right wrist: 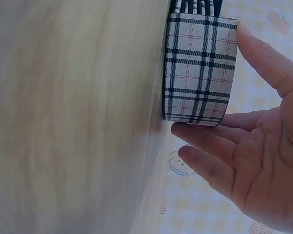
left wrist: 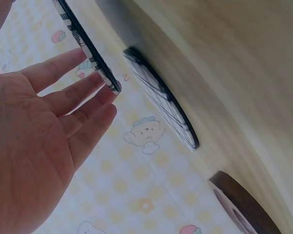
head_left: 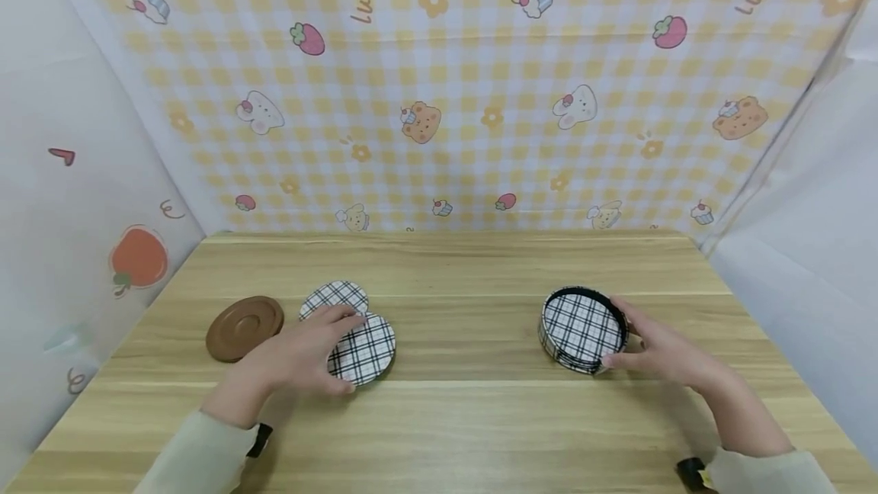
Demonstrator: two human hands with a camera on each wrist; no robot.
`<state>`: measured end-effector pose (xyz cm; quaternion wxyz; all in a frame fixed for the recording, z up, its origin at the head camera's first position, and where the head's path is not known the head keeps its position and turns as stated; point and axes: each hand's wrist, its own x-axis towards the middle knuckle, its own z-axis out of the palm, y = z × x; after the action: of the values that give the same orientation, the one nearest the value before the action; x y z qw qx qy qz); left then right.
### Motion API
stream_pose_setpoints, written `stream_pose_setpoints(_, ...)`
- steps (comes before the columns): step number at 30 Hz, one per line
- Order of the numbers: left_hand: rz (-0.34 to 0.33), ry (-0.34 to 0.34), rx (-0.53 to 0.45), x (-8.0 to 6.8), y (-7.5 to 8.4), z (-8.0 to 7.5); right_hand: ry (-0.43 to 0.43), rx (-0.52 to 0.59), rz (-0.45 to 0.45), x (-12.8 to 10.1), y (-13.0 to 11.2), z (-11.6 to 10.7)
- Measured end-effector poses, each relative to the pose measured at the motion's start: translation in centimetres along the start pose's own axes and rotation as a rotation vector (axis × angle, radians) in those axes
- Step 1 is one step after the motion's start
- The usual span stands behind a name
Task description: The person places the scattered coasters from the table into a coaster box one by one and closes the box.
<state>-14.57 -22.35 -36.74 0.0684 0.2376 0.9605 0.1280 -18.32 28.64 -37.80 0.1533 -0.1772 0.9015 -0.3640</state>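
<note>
My left hand (head_left: 302,353) grips a round plaid coaster (head_left: 370,349) by its edge, thumb at the near side and fingertips at the far side. In the left wrist view this coaster (left wrist: 90,48) is raised off the table. Behind it a second plaid coaster (head_left: 336,296) lies flat on the wood, partly covered from above. On the right, my right hand (head_left: 661,353) holds the side of a round plaid coaster holder (head_left: 549,338), its thumb at the near rim and fingers round the side. Inside the holder is a stack of plaid coasters (head_left: 581,324).
A brown round coaster (head_left: 243,328) with a ringed centre lies left of the plaid ones, beside my left forearm. The wooden table (head_left: 466,418) runs back to a yellow checked cloth (head_left: 466,158). White sheets (head_left: 823,235) hang at both sides.
</note>
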Motion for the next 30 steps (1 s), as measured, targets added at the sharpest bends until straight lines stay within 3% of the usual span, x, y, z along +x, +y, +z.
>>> stream_pose_setpoints(12,0.04,-0.062,-0.032,2.1,1.8,0.4,-0.001,-0.019,-0.016,0.1,0.5,0.2)
stream_pose_setpoints(23,0.112,-0.073,-0.01,4.0,4.0,0.1,-0.014,-0.009,-0.004,0.2,0.5,0.2)
stream_pose_setpoints(30,0.096,-0.094,-0.013,5.4,5.9,0.1,-0.015,-0.007,-0.011,0.2,0.6,0.2)
